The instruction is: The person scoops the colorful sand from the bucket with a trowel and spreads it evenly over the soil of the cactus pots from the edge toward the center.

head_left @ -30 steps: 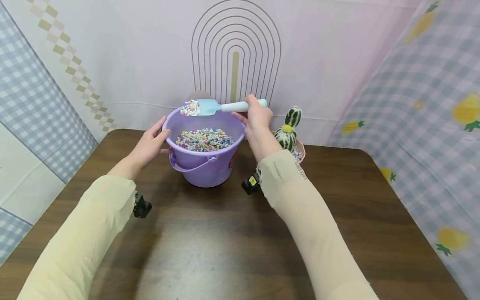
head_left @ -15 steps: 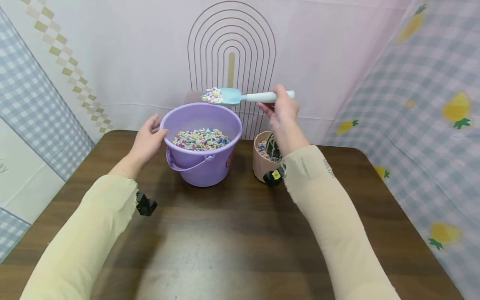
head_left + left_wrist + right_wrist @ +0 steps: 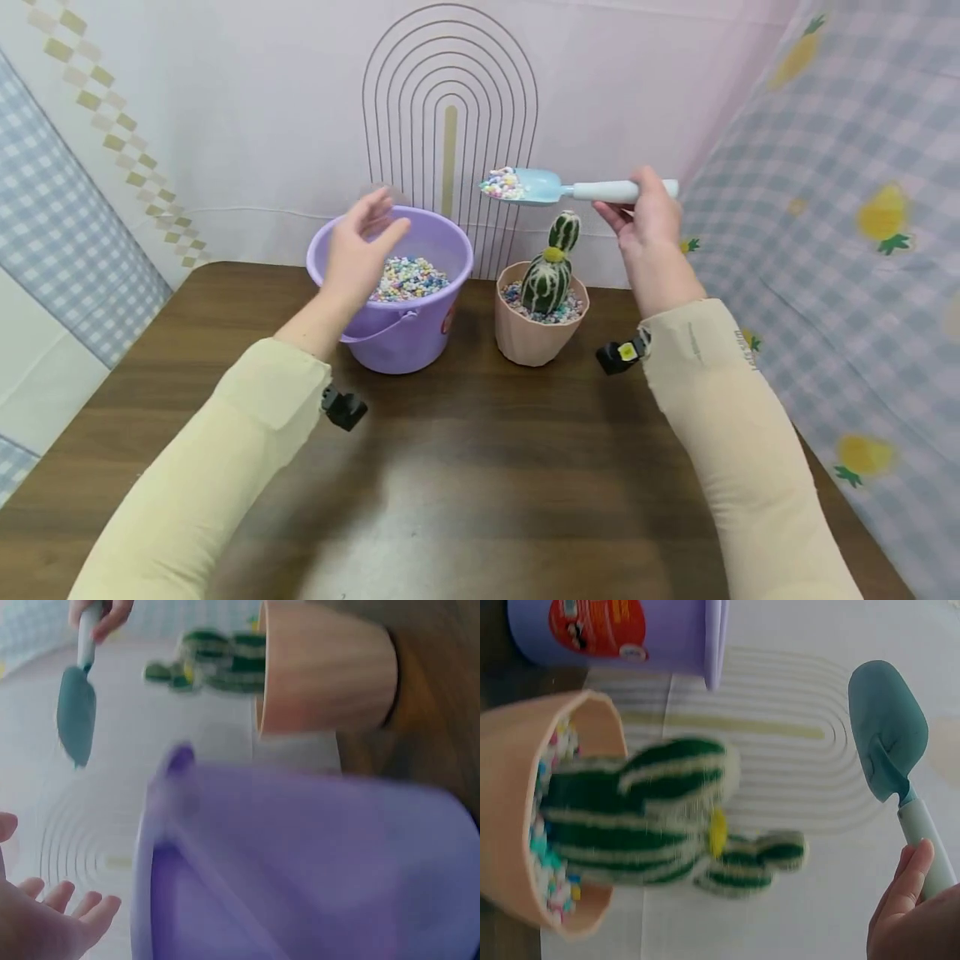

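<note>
My right hand [image 3: 651, 218] grips the white handle of a light blue hand trowel [image 3: 542, 187], held level in the air. Small multicoloured pebbles [image 3: 504, 183] lie heaped on its blade. Below and to the left of that hand stands a pinkish pot [image 3: 534, 343] with a striped green cactus [image 3: 547, 283] and pebbles inside. Over the near left part of a purple bucket [image 3: 401, 346] hovers my left hand [image 3: 358, 250], its fingers loosely spread around nothing. The left wrist view shows this hand apart from the bucket's rim [image 3: 142, 885]. More pebbles [image 3: 412, 279] fill the bucket's lower part.
Bucket and pot stand side by side near the back of a dark wooden table [image 3: 450, 483]. A pale cloth with an arch pattern [image 3: 450, 117] hangs behind them. Checked cloth with yellow pineapples [image 3: 885, 217] hangs at the right.
My right hand has carried the loaded trowel rightward from over the bucket to above and behind the pot. My left hand has let go of the bucket's rim and moved right, over the bucket.
</note>
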Demonstrator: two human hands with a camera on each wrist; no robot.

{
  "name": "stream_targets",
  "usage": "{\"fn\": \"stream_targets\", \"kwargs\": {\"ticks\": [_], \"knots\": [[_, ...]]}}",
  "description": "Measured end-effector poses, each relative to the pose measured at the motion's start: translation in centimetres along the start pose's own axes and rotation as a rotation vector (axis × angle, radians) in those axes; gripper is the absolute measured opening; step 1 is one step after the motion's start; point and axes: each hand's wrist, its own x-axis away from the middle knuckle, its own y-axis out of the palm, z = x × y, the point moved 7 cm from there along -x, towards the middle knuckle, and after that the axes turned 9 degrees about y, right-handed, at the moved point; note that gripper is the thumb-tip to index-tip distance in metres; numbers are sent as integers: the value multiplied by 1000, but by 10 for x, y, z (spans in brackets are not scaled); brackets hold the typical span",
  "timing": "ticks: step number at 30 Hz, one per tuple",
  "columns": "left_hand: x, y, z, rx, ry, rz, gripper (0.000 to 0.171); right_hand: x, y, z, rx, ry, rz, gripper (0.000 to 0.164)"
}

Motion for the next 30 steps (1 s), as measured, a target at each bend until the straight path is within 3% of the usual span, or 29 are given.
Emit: {"fn": "stream_targets", "kwargs": {"ticks": [9, 16, 19, 24, 30], "knots": [[11, 79, 11, 29, 7, -202, 61, -4, -41, -25, -54, -12, 34, 14], [22, 123, 0, -30, -38, -314, 71, -5, -66, -36, -83, 19, 40, 25], [27, 134, -11, -58, -68, -302, 75, -6, -76, -39, -107, 25, 49, 26], [39, 148, -30, -85, -131, -218, 77, -6, -90, -43, -127, 31, 63, 27], [48, 160, -46, -110, -129, -116, 76, -7, -101, -44, -131, 46, 82, 25]]}}
